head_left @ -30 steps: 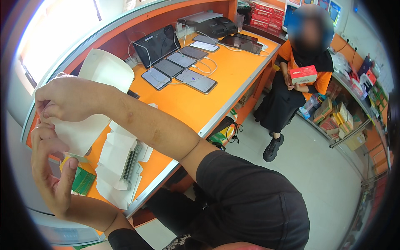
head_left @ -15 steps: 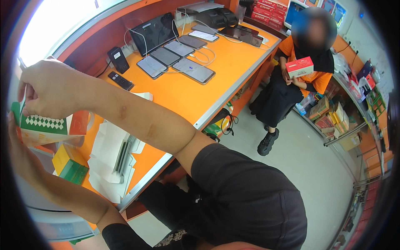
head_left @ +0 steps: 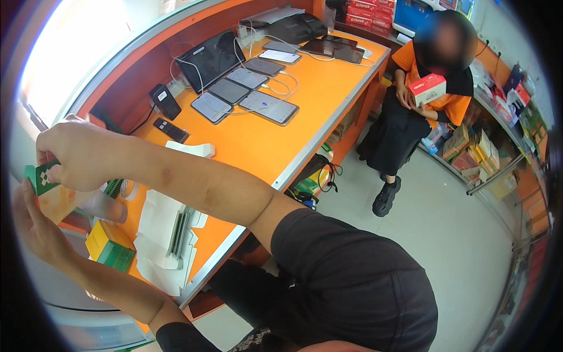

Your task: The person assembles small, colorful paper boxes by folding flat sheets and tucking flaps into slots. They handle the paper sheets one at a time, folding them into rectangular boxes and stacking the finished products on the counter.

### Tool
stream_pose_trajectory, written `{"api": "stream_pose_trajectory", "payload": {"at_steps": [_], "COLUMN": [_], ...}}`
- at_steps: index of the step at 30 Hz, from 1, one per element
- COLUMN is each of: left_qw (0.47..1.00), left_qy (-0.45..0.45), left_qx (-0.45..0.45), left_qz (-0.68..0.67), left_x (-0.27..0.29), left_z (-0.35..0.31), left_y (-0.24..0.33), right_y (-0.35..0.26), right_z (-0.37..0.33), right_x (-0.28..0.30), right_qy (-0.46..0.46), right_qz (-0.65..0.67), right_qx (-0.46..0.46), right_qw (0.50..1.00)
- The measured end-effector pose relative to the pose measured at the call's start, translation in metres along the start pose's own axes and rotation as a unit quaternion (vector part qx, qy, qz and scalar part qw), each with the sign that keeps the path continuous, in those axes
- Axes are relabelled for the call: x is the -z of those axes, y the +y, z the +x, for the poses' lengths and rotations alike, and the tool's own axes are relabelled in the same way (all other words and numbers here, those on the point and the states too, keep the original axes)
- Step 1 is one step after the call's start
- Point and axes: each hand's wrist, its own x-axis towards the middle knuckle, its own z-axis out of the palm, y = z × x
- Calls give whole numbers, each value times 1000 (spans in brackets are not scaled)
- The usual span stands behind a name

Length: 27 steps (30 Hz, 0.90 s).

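At the far left edge I hold a green, white and orange carton (head_left: 61, 202) above the counter. My right hand (head_left: 79, 155) pinches its green flap near the top. From below, my left hand (head_left: 44, 226) supports the near side, its fingertips against the carton's edge. Part of the carton is hidden by my hands and the picture's rim. Just under it a yellow-and-green box (head_left: 111, 245) stands on the counter. White flattened cartons (head_left: 158, 240) lie beside that box, with a stack of thin dark-edged pieces (head_left: 179, 232) on them.
The orange counter (head_left: 281, 152) carries several phones (head_left: 270, 107) with white cables, a tablet (head_left: 211, 58), a keypad phone (head_left: 170, 130) and a black upright device (head_left: 166, 101). Beyond it sits a person (head_left: 404, 117) holding a red-and-white box (head_left: 427, 89). Shelves (head_left: 498, 152) stand along the right.
My right hand has moved slightly right and down, and the carton has tilted and turned, showing less of its green patterned side. My left hand has shifted slightly with it.
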Motion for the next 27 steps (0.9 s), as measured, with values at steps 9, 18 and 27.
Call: {"api": "stream_pose_trajectory", "payload": {"at_steps": [9, 18, 27], "left_qw": [980, 973, 982], "left_qy": [-176, -159, -161], "left_qx": [3, -88, -71], "left_qz": [-94, -145, -72], "left_x": [4, -10, -5], "left_z": [20, -11, -10], "left_y": [-38, 14, 23], "right_y": [-1, 2, -2], "right_z": [-4, -1, 4], "right_x": [-2, 14, 7], "right_qy": [46, 8, -2], "right_qz": [-91, -94, -101], "right_qx": [62, 102, 112], "right_qw": [993, 990, 989]}}
